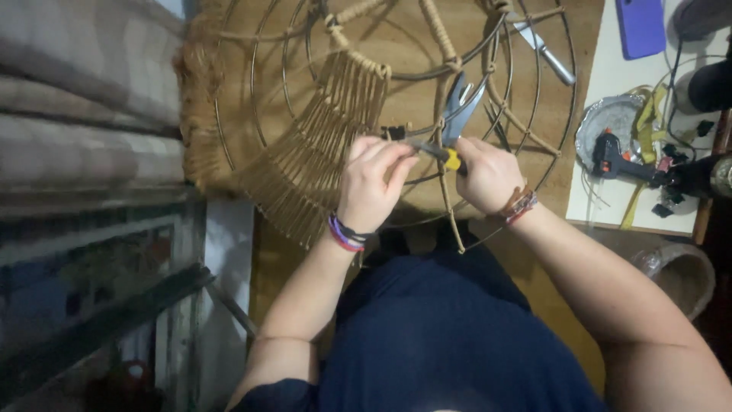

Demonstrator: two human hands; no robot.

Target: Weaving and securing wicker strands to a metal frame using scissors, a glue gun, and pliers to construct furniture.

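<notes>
A round wire frame (259,114), partly woven with tan cord (328,130), lies on a wooden tabletop (404,46). Both my hands meet at a cord-wrapped spoke near the frame's middle. My left hand (370,183), with purple bands on the wrist, pinches a thin dark piece against the wire. My right hand (488,174), with a brown and red wristband, is closed around a small yellow-handled tool (452,159) whose tip points toward the left hand. Grey-blue pliers (461,105) rest on the frame just above my fingers.
A silver-handled knife (545,52) lies at the frame's upper right. On a white surface to the right are a purple phone (640,27), a black glue gun (616,156) on a foil dish (602,118), and tangled cables. A woven basket (682,276) sits lower right.
</notes>
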